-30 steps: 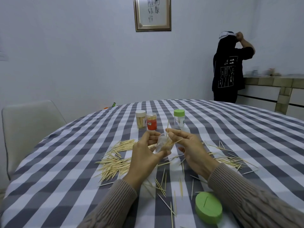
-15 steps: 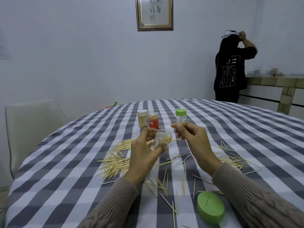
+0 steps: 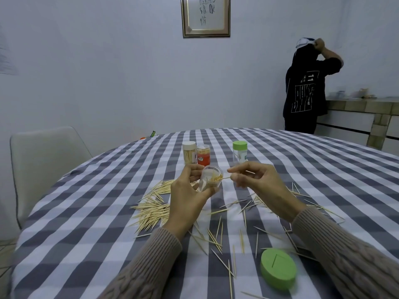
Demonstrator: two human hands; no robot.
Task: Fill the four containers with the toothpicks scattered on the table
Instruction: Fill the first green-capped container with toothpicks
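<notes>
My left hand (image 3: 187, 197) holds a clear open container (image 3: 210, 178) tilted with its mouth toward the right; toothpick tips show inside it. My right hand (image 3: 258, 182) pinches a toothpick (image 3: 224, 178) whose tip points into the container's mouth. Behind stand a white-lidded container (image 3: 189, 152) full of toothpicks, a red-labelled container (image 3: 203, 155) and a green-lidded container (image 3: 239, 151). Several loose toothpicks (image 3: 153, 209) lie in a pile at the left and scattered in front and at the right.
A loose green lid (image 3: 278, 269) lies on the checked tablecloth (image 3: 86, 212) at the front right. A white chair (image 3: 43, 160) stands at the table's left. A person in black (image 3: 306, 91) stands at the back right by a counter.
Both hands rose slightly with the container. My right hand moved a little away to the right, and the toothpick it pinches points into the container's mouth.
</notes>
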